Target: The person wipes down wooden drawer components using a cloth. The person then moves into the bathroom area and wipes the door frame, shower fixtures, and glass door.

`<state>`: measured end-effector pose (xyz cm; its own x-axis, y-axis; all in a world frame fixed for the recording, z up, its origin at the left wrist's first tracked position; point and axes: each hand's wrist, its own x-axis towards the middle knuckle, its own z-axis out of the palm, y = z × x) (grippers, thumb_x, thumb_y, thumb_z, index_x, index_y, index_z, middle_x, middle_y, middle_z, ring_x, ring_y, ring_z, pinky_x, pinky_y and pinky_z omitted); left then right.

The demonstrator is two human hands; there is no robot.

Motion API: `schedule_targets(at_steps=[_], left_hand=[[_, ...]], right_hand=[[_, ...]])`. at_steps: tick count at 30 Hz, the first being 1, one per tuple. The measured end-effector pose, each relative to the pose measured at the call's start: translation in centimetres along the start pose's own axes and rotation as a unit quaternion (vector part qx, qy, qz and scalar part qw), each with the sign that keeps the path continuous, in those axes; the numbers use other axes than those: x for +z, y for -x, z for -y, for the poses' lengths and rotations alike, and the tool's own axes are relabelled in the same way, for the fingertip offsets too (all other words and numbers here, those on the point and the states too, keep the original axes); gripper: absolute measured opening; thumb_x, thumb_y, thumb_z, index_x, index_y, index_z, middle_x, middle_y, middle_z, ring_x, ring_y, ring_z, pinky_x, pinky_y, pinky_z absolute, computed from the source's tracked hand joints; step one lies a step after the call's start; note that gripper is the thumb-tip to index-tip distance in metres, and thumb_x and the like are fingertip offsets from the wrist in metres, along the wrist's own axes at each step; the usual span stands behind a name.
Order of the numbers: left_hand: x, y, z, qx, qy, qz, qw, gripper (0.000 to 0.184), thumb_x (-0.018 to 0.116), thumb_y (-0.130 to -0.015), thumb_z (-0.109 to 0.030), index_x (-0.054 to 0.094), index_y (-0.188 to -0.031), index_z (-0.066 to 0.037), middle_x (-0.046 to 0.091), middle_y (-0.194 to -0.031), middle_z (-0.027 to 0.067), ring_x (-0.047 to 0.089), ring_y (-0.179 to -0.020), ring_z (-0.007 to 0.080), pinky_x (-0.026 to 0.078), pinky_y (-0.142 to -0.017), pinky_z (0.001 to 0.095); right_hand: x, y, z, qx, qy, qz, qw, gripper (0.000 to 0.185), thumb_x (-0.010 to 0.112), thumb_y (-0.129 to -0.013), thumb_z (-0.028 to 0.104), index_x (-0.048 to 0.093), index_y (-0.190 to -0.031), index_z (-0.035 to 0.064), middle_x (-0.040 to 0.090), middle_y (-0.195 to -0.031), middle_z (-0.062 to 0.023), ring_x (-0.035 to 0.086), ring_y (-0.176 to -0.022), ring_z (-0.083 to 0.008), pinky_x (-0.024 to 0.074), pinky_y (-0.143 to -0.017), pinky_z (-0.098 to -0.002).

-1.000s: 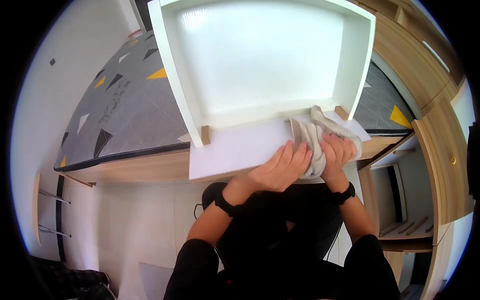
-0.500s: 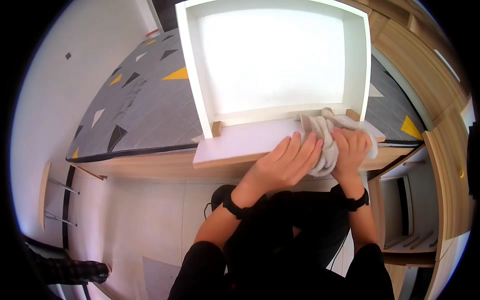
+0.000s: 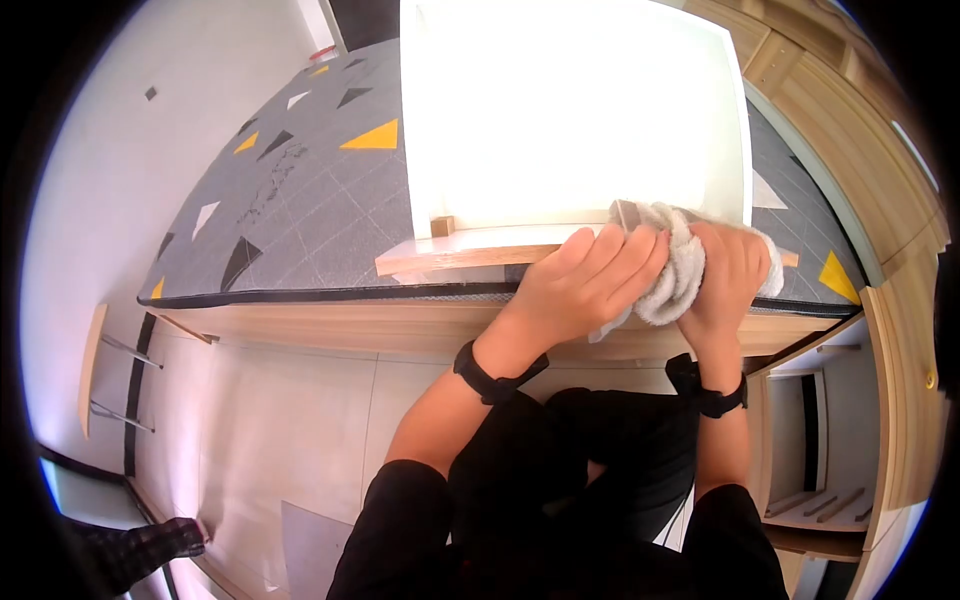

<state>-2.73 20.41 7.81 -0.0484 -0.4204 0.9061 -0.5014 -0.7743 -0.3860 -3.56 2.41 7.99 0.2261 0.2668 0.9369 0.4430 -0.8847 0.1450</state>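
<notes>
A white drawer (image 3: 409, 140) lies on the bed, its inside glaring bright. Its wood-edged front panel (image 3: 450, 260) faces me, with a small wooden block (image 3: 441, 227) at the left corner. A bunched, light grey cloth (image 3: 672, 270) covers the right part of that panel. My left hand (image 3: 595, 275) is closed on the cloth's left side, fingers bent over it at the panel's edge. On the other side my right hand (image 3: 722, 280) grips the twisted cloth, its fingers curled around it. Part of the panel is hidden behind the cloth and both hands.
Under the drawer is a mattress (image 3: 290, 230) with a grey triangle-patterned cover on a wooden bed frame (image 3: 300, 328). At the right stands an open wooden cabinet (image 3: 840, 420). A folding wooden seat (image 3: 92, 370) is on the left wall, and a plaid sleeve (image 3: 150, 550) shows at lower left.
The drawer has tilted, so the front panel now shows mostly its edge. Both hands and the cloth have moved slightly up and to the right in view.
</notes>
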Motion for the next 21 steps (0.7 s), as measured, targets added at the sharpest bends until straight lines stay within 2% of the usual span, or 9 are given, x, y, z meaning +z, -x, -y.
schedule_targets(at_steps=[2, 5, 8, 13, 16, 18, 19, 21], left_hand=[[-0.3, 1.2, 1.0, -0.026, 0.039, 0.024, 0.999, 0.027, 0.060, -0.074, -0.007, 0.070, -0.100, -0.009, 0.066, -0.098, -0.0016, 0.060, -0.082, 0.0128, 0.041, -0.069, 0.0262], [-0.4, 1.6, 2.2, -0.061, 0.111, 0.048, 0.991, 0.030, 0.059, -0.073, -0.004, 0.070, -0.100, -0.008, 0.068, -0.100, -0.0004, 0.062, -0.085, 0.0149, 0.042, -0.071, 0.0283], [-0.7, 1.9, 2.4, -0.079, 0.147, 0.053, 0.985, 0.032, 0.059, -0.071, -0.002, 0.070, -0.101, -0.007, 0.069, -0.101, 0.0005, 0.063, -0.087, 0.0164, 0.042, -0.072, 0.0292], [-2.1, 3.5, 0.3, -0.089, 0.149, 0.065, 0.983, 0.032, 0.061, -0.072, -0.002, 0.070, -0.102, -0.007, 0.069, -0.103, -0.0003, 0.064, -0.089, 0.0167, 0.043, -0.072, 0.0287], [-2.8, 5.0, -1.4, -0.073, 0.105, 0.095, 0.987, 0.030, 0.063, -0.076, -0.004, 0.070, -0.105, -0.008, 0.069, -0.107, -0.0008, 0.064, -0.093, 0.0173, 0.044, -0.074, 0.0295], [-3.1, 5.5, -2.3, -0.051, 0.086, 0.112, 0.989, 0.029, 0.063, -0.079, -0.007, 0.069, -0.107, -0.009, 0.068, -0.110, -0.0009, 0.063, -0.098, 0.0183, 0.046, -0.076, 0.0308], [-3.2, 5.6, -2.9, -0.054, 0.087, 0.114, 0.988, 0.029, 0.063, -0.079, -0.007, 0.069, -0.107, -0.009, 0.068, -0.110, -0.0009, 0.063, -0.098, 0.0183, 0.046, -0.076, 0.0308], [-3.1, 5.4, -3.8, -0.047, 0.071, 0.117, 0.989, 0.030, 0.062, -0.080, -0.007, 0.069, -0.109, -0.010, 0.068, -0.112, 0.0003, 0.062, -0.101, 0.0197, 0.047, -0.078, 0.0319]], right_hand=[[1.0, 0.8, 0.8, -0.003, 0.017, -0.005, 1.000, 0.031, 0.067, -0.073, 0.016, 0.064, -0.104, 0.0106, 0.063, -0.094, -0.0031, 0.056, -0.087, -0.0242, 0.0379, -0.089, -0.0388], [2.3, 0.9, 2.0, -0.023, 0.101, -0.038, 0.994, 0.027, 0.062, -0.078, 0.013, 0.064, -0.105, 0.0137, 0.064, -0.095, 0.0011, 0.058, -0.088, -0.0166, 0.0381, -0.091, -0.0363], [2.7, 1.2, 1.8, -0.036, 0.113, -0.060, 0.991, 0.026, 0.060, -0.080, 0.014, 0.064, -0.105, 0.0139, 0.064, -0.096, 0.0017, 0.058, -0.089, -0.0160, 0.0383, -0.092, -0.0361], [1.5, 4.2, 2.1, -0.052, 0.115, -0.034, 0.991, 0.028, 0.063, -0.081, 0.018, 0.066, -0.108, 0.0153, 0.066, -0.099, 0.0025, 0.060, -0.089, -0.0159, 0.0400, -0.091, -0.0365], [0.0, 6.3, 2.1, -0.057, 0.062, 0.011, 0.996, 0.031, 0.064, -0.079, 0.019, 0.067, -0.109, 0.0155, 0.067, -0.103, 0.0012, 0.061, -0.089, -0.0180, 0.0408, -0.089, -0.0369], [-0.8, 7.0, 1.7, -0.019, -0.051, 0.057, 0.997, 0.037, 0.064, -0.074, 0.011, 0.068, -0.110, 0.0135, 0.066, -0.107, -0.0023, 0.060, -0.093, -0.0226, 0.0413, -0.089, -0.0377], [-1.2, 7.1, 1.2, -0.019, -0.052, 0.060, 0.997, 0.037, 0.064, -0.074, 0.011, 0.068, -0.110, 0.0135, 0.066, -0.107, -0.0023, 0.060, -0.093, -0.0226, 0.0413, -0.089, -0.0377], [-1.8, 6.8, -0.1, -0.005, -0.123, 0.124, 0.985, 0.044, 0.063, -0.067, 0.002, 0.067, -0.110, 0.0099, 0.065, -0.110, -0.0056, 0.059, -0.097, -0.0279, 0.0418, -0.089, -0.0394]])
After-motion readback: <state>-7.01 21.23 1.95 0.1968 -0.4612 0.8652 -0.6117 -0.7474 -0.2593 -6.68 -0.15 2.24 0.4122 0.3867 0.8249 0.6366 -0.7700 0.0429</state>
